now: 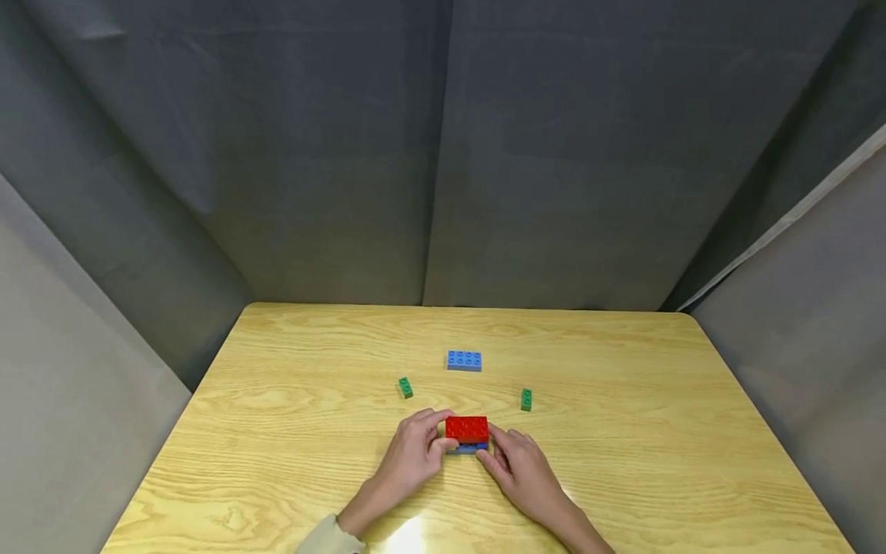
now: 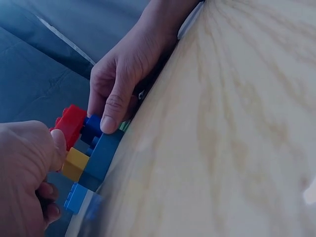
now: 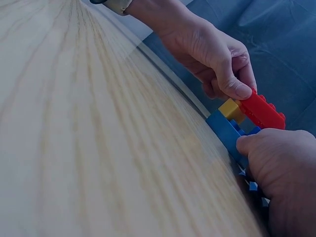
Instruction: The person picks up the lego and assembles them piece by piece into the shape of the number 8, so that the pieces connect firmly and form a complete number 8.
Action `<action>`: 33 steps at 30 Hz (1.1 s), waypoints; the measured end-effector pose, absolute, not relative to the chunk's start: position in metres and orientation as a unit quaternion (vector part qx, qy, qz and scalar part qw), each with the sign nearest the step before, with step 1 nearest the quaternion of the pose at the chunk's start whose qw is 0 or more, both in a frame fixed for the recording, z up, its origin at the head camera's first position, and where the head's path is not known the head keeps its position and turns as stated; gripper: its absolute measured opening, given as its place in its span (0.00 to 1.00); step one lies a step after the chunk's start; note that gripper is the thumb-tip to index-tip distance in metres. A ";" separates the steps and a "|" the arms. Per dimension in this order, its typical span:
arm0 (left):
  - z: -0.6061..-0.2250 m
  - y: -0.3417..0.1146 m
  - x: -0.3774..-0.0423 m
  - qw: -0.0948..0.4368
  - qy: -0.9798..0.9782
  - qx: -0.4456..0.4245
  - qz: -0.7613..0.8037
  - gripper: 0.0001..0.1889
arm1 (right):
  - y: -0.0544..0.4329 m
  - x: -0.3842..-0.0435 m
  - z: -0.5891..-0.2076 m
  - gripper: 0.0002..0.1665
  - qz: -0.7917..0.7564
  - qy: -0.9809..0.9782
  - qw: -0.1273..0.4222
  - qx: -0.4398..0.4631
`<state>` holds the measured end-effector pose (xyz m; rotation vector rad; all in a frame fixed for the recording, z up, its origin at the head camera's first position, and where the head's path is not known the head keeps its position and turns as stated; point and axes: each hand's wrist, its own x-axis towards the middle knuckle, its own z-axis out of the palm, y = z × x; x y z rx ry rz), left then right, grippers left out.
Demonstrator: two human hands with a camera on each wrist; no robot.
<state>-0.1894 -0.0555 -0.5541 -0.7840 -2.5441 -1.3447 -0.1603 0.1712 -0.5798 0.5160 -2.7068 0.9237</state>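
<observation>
A small stack of toy building bricks stands near the front middle of the table. A long red brick (image 1: 467,428) tops it, above a yellow brick (image 2: 75,164) and a dark blue brick (image 2: 91,127), over a longer blue brick (image 2: 103,155) at the bottom. My left hand (image 1: 411,454) pinches the red brick's left end between thumb and fingers. At the other end my right hand (image 1: 526,473) grips the stack, its thumb on the bottom blue brick. The red brick looks slightly tilted in the right wrist view; whether it is fully seated I cannot tell.
Beyond the stack lies a blue brick (image 1: 464,361) with two rows of studs. One small green brick (image 1: 405,388) lies behind the left hand, another green brick (image 1: 527,400) behind the right. Grey curtains (image 1: 332,154) hang around the wooden table (image 1: 623,400).
</observation>
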 end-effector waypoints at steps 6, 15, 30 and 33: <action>-0.549 -0.055 -0.187 0.063 -0.856 -0.252 -0.447 0.17 | 0.171 -0.160 -0.577 0.25 0.313 -0.921 0.132 0.191; -0.544 -0.055 -0.188 0.046 -0.858 -0.259 -0.441 0.16 | 0.172 -0.160 -0.574 0.24 0.314 -0.922 0.121 0.190; -0.547 -0.052 -0.186 0.042 -0.865 -0.251 -0.432 0.16 | 0.172 -0.157 -0.573 0.23 0.310 -0.920 0.130 0.199; -0.546 -0.053 -0.185 0.035 -0.867 -0.245 -0.433 0.17 | 0.171 -0.157 -0.573 0.24 0.333 -0.916 0.119 0.193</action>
